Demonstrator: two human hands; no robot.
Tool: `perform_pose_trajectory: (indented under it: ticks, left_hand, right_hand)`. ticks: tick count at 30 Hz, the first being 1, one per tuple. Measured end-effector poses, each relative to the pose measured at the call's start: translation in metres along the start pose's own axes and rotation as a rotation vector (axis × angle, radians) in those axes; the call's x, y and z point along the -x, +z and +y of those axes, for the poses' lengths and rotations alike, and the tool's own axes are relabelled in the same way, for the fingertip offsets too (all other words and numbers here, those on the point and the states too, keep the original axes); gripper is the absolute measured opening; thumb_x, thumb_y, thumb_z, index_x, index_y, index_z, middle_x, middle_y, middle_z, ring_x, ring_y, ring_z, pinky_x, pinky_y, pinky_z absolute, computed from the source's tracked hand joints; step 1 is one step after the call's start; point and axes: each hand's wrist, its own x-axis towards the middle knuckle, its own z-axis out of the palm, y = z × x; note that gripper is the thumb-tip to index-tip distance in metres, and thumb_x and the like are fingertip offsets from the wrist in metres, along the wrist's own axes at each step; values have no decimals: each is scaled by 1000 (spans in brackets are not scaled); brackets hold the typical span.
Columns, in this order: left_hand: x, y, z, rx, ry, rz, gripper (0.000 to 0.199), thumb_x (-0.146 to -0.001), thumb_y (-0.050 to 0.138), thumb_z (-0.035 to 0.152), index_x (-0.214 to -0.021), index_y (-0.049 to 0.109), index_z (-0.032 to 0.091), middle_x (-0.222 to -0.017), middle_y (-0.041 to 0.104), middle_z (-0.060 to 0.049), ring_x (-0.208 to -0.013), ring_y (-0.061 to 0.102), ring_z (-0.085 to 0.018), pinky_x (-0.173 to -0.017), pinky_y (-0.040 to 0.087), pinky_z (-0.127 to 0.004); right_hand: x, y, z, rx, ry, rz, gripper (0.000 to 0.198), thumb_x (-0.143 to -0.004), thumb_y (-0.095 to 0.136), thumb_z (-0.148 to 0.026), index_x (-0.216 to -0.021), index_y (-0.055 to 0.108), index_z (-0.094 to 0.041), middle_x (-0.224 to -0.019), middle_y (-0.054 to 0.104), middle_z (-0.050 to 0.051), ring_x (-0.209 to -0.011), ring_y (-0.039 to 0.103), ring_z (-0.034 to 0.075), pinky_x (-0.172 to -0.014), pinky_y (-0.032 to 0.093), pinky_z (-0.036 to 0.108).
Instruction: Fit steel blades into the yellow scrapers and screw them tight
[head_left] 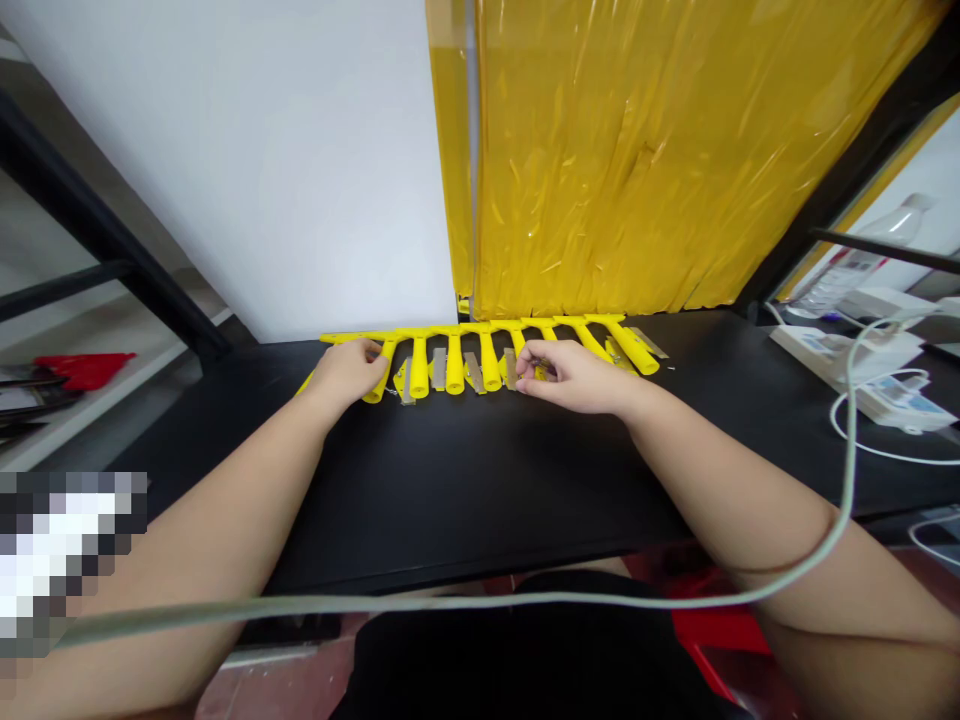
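Several yellow T-shaped plastic handles (454, 365) lie side by side in a row, their crossbars at the back against the upright panels. Between the stems are flat greyish metal strips (439, 370), small yellow plates (405, 374) and tiny bits that look like screws. My left hand (349, 370) is at the left end of the row, its fingers closed at one yellow handle's stem. Further right, my right hand (566, 375) hovers low over the row, thumb and fingertips curled close together beside a metal strip. Whatever lies between those fingertips is too small to make out.
The row lies on a black shelf (480, 480). Behind it rise a white panel (300, 150) and a yellow film-wrapped panel (637, 150). At right are white power strips (847, 360) and a plastic bottle (862, 255). A pale cable (480, 603) crosses in front of me.
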Motion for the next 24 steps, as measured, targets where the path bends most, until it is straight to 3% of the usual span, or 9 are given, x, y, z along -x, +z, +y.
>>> perform_pose_trajectory:
  ticks: [13,24]
  left_hand:
    - [0,0,-3,14,8,-14,43,-83,65,33,-120,79,18,-115,81,-16,-113,74,-42,-95,57,-48]
    - [-2,0,-6,-12,21,-32,47,-86,62,37,-125,78,18,-115,82,-13,-113,75,-38,-97,58,-42]
  right_hand:
    - [1,-5,4,0,0,24,17,-89,70,-35,-94,65,-21,-93,71,4,-76,58,17,-72,42,33]
    - [3,-10,5,14,3,23,17,-89,69,-36,-94,66,-21,-94,70,5,-81,60,19,-73,43,33]
